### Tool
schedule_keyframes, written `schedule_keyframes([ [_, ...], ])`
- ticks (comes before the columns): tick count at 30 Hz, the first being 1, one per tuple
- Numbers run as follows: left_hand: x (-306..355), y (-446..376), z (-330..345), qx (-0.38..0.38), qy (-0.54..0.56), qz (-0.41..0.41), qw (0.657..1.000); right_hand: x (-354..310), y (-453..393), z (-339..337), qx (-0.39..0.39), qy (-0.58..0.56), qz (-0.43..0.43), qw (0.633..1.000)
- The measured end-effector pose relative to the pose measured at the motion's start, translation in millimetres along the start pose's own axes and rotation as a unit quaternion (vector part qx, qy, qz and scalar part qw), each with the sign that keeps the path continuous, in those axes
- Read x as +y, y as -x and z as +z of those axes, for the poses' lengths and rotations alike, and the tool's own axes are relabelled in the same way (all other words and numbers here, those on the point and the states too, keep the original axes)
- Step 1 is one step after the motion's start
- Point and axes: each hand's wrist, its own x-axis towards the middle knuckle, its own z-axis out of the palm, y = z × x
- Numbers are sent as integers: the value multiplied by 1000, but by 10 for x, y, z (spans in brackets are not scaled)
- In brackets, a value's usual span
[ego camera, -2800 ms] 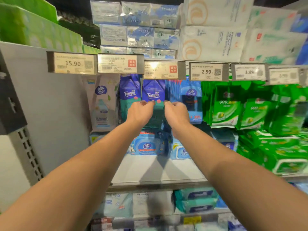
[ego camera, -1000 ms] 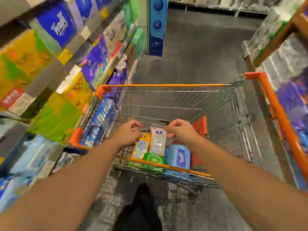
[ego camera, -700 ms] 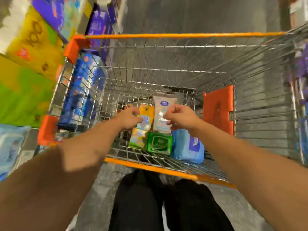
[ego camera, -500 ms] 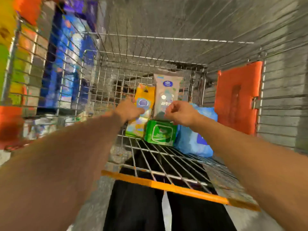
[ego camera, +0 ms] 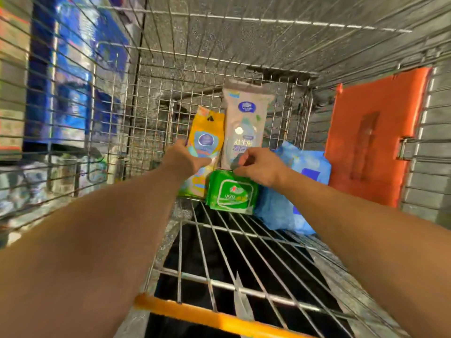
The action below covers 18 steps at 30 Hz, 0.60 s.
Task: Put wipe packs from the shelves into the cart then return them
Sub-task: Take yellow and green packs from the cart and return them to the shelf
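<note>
Several wipe packs lie at the near end of the wire cart (ego camera: 156, 98). A yellow wipe pack (ego camera: 206, 132) and a taller beige wipe pack (ego camera: 246, 118) lean against the mesh. A green wipe pack (ego camera: 231, 192) lies in front of them, with a blue wipe pack (ego camera: 290, 198) to its right. My left hand (ego camera: 188, 162) grips the yellow pack's lower left edge. My right hand (ego camera: 261, 167) has curled fingers pinching the beige pack's bottom edge, just above the green pack.
An orange plastic flap (ego camera: 371, 132) hangs on the cart's right wall. The orange cart handle (ego camera: 214, 315) runs across the bottom, with dark trouser legs below the folded seat grid (ego camera: 244, 252). Blue packages (ego camera: 70, 76) show through the left mesh.
I turned from the shelf to the cart. Over the last second both hands dropped into the basket and closed on the yellow and beige packs as my head leaned closer.
</note>
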Motion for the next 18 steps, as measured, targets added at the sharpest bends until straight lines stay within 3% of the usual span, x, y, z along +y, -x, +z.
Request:
schedule_keyframes([
  [5,53,22,-22,-16,7,-45,999,28,-3,60,-5,-6,14,1000],
  [9,58,17,42,-22,140,-58,988,31,30,105,-23,-1,29,999],
  [16,141,128,-208,73,333,-91,935,-4,142,99,-32,41,83,995],
  [18,156,106,-310,65,358,-83,928,-10,165,83,-40,46,94,994],
])
